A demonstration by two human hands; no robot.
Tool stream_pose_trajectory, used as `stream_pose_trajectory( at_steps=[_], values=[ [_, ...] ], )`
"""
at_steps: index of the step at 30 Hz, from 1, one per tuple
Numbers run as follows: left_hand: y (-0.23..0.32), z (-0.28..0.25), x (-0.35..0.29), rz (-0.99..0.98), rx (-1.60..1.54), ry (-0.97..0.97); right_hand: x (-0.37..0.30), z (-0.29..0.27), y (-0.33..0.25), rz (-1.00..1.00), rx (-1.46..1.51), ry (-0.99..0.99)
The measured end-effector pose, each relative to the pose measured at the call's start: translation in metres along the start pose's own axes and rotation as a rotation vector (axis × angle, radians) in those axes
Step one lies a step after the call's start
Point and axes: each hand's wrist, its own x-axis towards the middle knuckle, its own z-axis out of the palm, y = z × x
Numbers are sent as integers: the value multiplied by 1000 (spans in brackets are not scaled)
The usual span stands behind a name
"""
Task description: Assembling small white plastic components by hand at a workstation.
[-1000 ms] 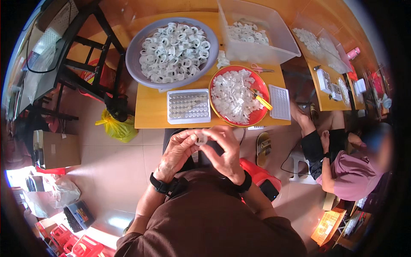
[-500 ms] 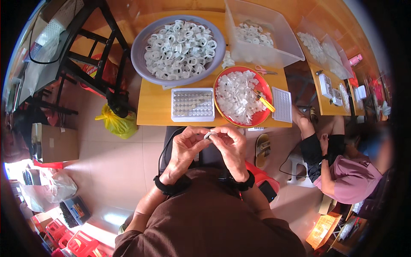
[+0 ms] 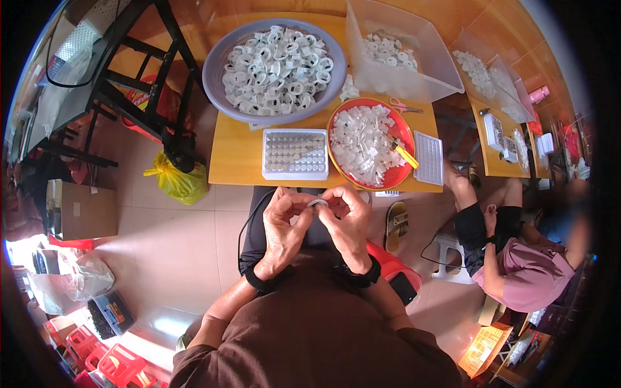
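Between my two hands, just below the table's front edge, is a small white ring-shaped plastic part [image 3: 317,202]. My left hand [image 3: 284,226] pinches its left side with thumb and fingers, and my right hand [image 3: 346,223] grips the right side the same way. The fingers cover much of it. Straight ahead on the table lie a white tray [image 3: 265,173] of round silvery pieces in rows and a red bowl [image 3: 409,129] heaped with small clear-white plastic pieces. A yellow-handled tool [image 3: 406,156] rests on that heap.
Farther back stand a lilac basin [image 3: 213,84] of white ring-shaped parts and a clear plastic bin [image 3: 440,81]. Pink-handled scissors [image 3: 406,107] and a second white tray [image 3: 428,158] lie right of the bowl. A seated co-worker [image 3: 524,271] is at the right.
Both hands still hold the white part in nearly the same place, with fingers slightly shifted around it. The view has moved a little, so the table things appear slightly farther right.
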Motion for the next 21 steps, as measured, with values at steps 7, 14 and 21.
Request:
stream_pose_trajectory(
  at_steps=[7,14,21],
  values=[
    [-4,-2,3,22,244,-13,-1,5,8,26,-43,35],
    [-7,-5,3,56,111,-10,-4,5,4,-59,-7,5],
    [2,-19,13,-464,-345,-269,0,-21,0,-25,-19,-162]
  ],
)
